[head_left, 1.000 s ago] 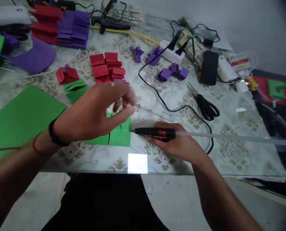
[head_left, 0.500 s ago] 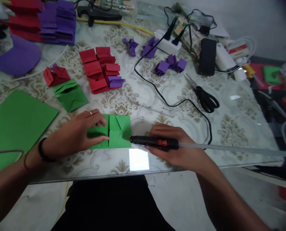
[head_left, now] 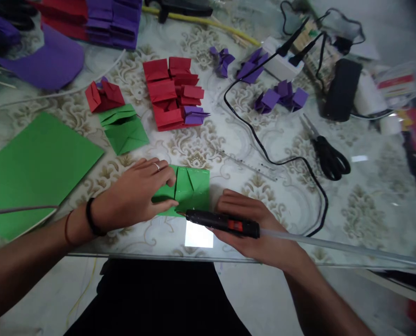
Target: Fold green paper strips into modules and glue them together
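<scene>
At the near edge of the glass-topped table (head_left: 369,205), the right hand (head_left: 264,238) is closed around a black hot-glue gun (head_left: 225,223). The gun is held roughly level, and its nozzle meets the lower edge of a folded green paper piece (head_left: 196,186). Just left of the nozzle, the left hand (head_left: 134,200) lies flat, gripping nothing and pressing the piece's left half down. A clear glue stick (head_left: 334,246) trails right from the gun. Black scissors (head_left: 330,158) lie beyond the right hand, well apart.

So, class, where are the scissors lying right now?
In the head view, the scissors lie on the right side of the table, just right of the black cord, below the purple paper pieces.
</scene>
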`<action>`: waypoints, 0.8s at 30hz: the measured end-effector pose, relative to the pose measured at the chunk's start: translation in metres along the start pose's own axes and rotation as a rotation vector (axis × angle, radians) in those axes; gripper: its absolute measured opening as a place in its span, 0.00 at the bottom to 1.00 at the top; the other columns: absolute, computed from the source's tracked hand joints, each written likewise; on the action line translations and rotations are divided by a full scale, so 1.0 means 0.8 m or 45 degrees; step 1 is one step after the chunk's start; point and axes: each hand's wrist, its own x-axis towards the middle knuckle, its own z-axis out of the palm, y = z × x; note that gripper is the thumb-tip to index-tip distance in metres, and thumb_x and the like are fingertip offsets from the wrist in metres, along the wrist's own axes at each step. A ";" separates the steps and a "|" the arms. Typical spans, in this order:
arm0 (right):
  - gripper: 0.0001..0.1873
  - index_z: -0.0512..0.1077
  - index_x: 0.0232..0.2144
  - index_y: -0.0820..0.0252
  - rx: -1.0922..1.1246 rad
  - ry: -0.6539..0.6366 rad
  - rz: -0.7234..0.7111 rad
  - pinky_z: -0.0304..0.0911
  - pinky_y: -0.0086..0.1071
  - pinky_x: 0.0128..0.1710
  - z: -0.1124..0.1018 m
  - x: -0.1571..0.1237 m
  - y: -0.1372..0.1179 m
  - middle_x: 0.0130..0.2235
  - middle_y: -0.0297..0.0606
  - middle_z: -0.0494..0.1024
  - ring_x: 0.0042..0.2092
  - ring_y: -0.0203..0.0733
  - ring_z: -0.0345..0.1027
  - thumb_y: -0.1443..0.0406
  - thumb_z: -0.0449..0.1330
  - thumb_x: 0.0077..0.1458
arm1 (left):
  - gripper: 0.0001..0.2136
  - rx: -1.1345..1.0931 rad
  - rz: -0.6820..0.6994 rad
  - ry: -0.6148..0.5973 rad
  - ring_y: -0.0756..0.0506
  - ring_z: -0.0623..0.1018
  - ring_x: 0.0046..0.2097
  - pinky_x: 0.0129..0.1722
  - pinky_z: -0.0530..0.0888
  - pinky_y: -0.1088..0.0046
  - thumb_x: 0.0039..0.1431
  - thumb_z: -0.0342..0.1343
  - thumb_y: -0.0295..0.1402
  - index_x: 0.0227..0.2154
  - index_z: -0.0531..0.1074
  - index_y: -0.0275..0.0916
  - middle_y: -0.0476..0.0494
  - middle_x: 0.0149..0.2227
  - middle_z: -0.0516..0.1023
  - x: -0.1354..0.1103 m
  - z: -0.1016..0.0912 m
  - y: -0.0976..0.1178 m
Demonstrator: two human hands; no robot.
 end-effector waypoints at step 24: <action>0.14 0.65 0.25 0.53 -0.053 0.031 -0.005 0.65 0.36 0.32 -0.001 -0.007 0.005 0.24 0.30 0.70 0.30 0.42 0.66 0.70 0.65 0.56 | 0.13 0.027 0.029 0.043 0.39 0.76 0.42 0.45 0.68 0.62 0.62 0.69 0.37 0.40 0.70 0.39 0.45 0.39 0.76 -0.001 0.004 -0.002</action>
